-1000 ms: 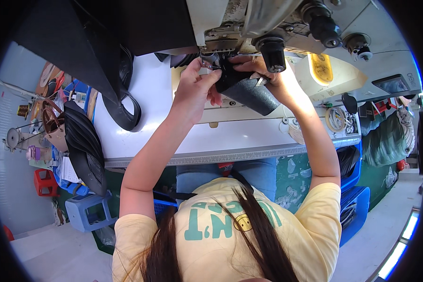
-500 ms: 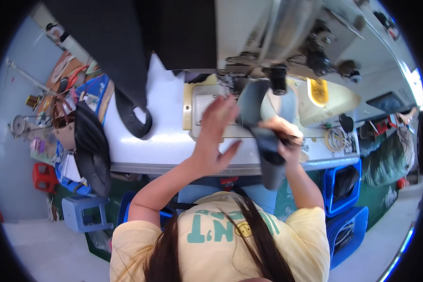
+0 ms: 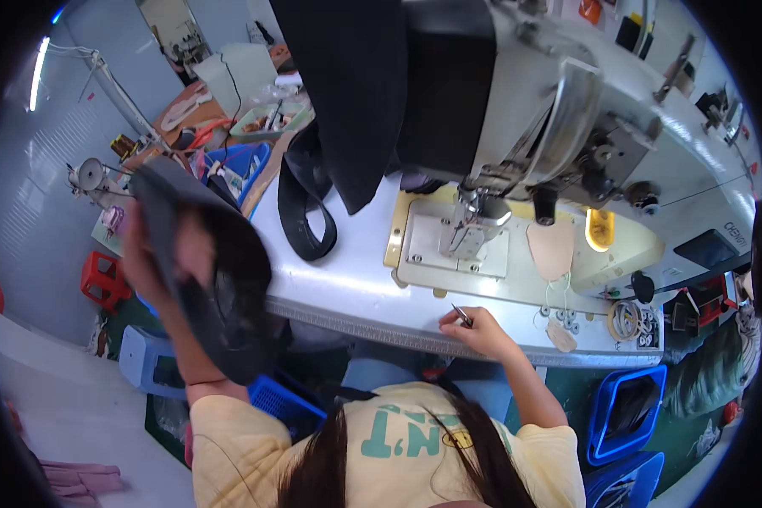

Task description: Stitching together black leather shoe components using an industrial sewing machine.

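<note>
At the left, raised beyond the table's front edge, my left hand [image 3: 142, 258] grips a black looped piece [image 3: 229, 326] that looks like a shoe upper. It is blurred, and it hides part of the fingers. My right hand [image 3: 483, 333] rests at the table's front edge, closed on a small, thin pointed metal tool [image 3: 462, 317] whose exact kind I cannot make out. Beyond that hand, the sewing machine's presser foot and needle area [image 3: 470, 233] stands over a metal plate [image 3: 427, 245]. Another black looped piece [image 3: 320, 245] lies on the table left of the machine.
A flat beige piece [image 3: 552, 251] lies right of the needle plate, near several bobbins [image 3: 567, 320] and a roll of tape [image 3: 625, 322]. Black material [image 3: 339, 93] hangs in front of the machine. Blue crates [image 3: 626, 415] stand below right, with a blue stool [image 3: 148, 360] at the left.
The black piece has left the machine and passed from my right hand to my left, which swung far left. My right hand has lowered to the table edge. The view has shifted.
</note>
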Motion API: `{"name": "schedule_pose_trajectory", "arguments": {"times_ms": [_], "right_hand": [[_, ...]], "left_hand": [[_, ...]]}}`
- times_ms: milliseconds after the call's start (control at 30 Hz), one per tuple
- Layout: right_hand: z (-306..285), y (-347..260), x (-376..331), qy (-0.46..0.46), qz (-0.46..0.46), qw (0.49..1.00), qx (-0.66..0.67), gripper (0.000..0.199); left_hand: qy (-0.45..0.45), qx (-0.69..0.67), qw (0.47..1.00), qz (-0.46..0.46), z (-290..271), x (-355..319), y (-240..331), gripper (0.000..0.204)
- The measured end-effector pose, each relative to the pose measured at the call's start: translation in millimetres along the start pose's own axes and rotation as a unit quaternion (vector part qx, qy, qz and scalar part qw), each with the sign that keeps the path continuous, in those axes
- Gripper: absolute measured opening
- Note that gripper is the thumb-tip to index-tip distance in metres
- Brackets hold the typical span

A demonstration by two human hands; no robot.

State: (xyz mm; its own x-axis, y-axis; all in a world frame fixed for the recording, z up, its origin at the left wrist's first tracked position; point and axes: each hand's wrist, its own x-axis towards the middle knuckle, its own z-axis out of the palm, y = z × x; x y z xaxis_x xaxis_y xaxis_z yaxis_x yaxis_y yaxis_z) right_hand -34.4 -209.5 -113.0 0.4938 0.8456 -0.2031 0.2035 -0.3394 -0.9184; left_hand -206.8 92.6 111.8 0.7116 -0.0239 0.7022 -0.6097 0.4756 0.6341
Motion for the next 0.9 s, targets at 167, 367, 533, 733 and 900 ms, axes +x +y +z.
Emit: {"name": "schedule_pose_trajectory", "arguments": {"times_ms": [167, 367, 533, 733, 900], "right_hand": [[-4.4, 29.2, -2.9, 0.045, 0.041, 0.995, 0.082, 0.019], [-3.1, 24.1, -19.3, 0.062, 0.063, 0.99, 0.111, 0.019], [-1.5, 29.9, -11.3, 0.086, -0.004, 0.987, 0.137, 0.017], [-7.5, 33.0, -9.8, 0.091, 0.006, 0.979, 0.183, 0.016], [-7.0, 32.7, -7.8, 0.088, 0.021, 0.979, 0.185, 0.015]], "left_hand": [[0.206, 0.343, 0.902, 0.163, 12.1, 110.6, 80.5, 0.038], [0.196, 0.376, 0.898, 0.122, 22.8, 208.8, 88.2, 0.033], [0.147, 0.483, 0.863, -0.005, 15.0, 204.8, 27.0, 0.021], [0.274, 0.37, 0.855, 0.238, -43.3, 146.6, -20.3, 0.035], [0.521, 0.386, 0.752, -0.116, -166.7, 15.1, -148.3, 0.023]]}}
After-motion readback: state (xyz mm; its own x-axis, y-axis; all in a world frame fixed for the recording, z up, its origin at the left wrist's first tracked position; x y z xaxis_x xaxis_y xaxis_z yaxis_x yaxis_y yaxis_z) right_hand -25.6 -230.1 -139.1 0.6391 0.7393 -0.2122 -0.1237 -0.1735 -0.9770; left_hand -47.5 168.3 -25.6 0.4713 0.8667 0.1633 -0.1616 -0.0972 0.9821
